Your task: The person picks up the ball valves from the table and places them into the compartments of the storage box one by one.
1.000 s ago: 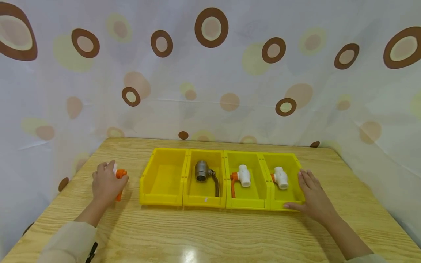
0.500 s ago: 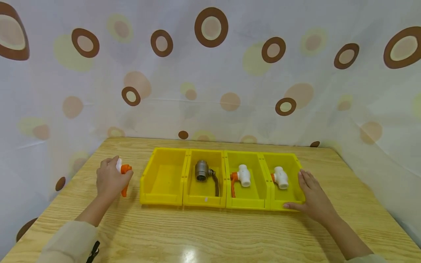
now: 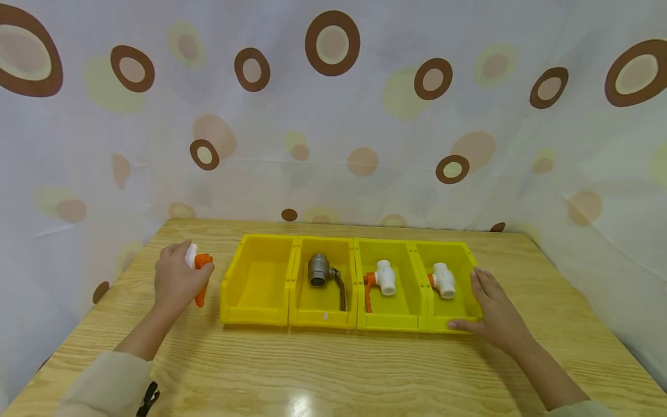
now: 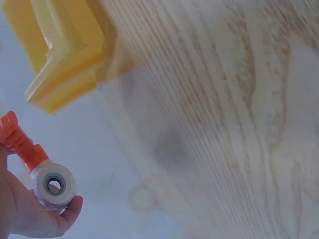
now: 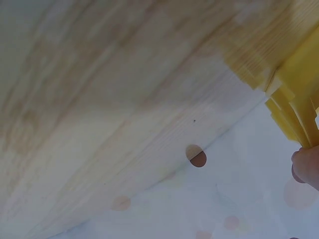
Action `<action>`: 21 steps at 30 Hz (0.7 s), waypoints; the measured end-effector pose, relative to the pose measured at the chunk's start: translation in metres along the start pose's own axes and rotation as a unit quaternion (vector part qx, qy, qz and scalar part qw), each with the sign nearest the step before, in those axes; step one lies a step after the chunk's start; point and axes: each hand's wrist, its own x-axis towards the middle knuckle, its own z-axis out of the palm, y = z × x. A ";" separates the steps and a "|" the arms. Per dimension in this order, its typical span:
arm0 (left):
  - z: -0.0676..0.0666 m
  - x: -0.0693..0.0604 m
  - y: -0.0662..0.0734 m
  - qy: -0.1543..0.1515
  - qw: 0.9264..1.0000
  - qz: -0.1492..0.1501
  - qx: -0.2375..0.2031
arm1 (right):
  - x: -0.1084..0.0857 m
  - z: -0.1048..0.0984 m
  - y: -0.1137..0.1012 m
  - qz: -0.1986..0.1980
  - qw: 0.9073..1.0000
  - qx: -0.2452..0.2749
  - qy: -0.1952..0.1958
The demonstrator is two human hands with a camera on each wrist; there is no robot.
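My left hand grips a white plastic ball valve with an orange lever handle, left of the yellow bins. In the left wrist view the valve's round open end shows, and the thumb curls against its white body. The right hand rests on the rightmost yellow bin, straight fingers along its outer side and thumb at the front rim. Only a fingertip beside the yellow edge shows in the right wrist view.
Several yellow bins stand joined in a row. The leftmost bin has nothing inside. A metal ball valve and two white valves, one in the third bin and one at far right, lie in the others. A patterned cloth hangs behind the wooden table.
My left hand has carried the white and orange valve up and slightly right, toward the leftmost bin. The right hand has stayed at the rightmost bin.
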 end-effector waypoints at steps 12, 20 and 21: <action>0.004 -0.001 0.020 -0.015 1.000 0.006 0.001 | -0.001 -0.001 -0.003 0.002 1.000 0.006 -0.003; 0.009 -0.002 0.033 -0.017 1.000 0.020 0.008 | 0.000 -0.002 -0.003 0.000 1.000 0.004 0.006; 0.010 -0.002 0.034 -0.017 1.000 0.022 0.006 | 0.000 -0.001 -0.002 -0.002 1.000 0.004 0.008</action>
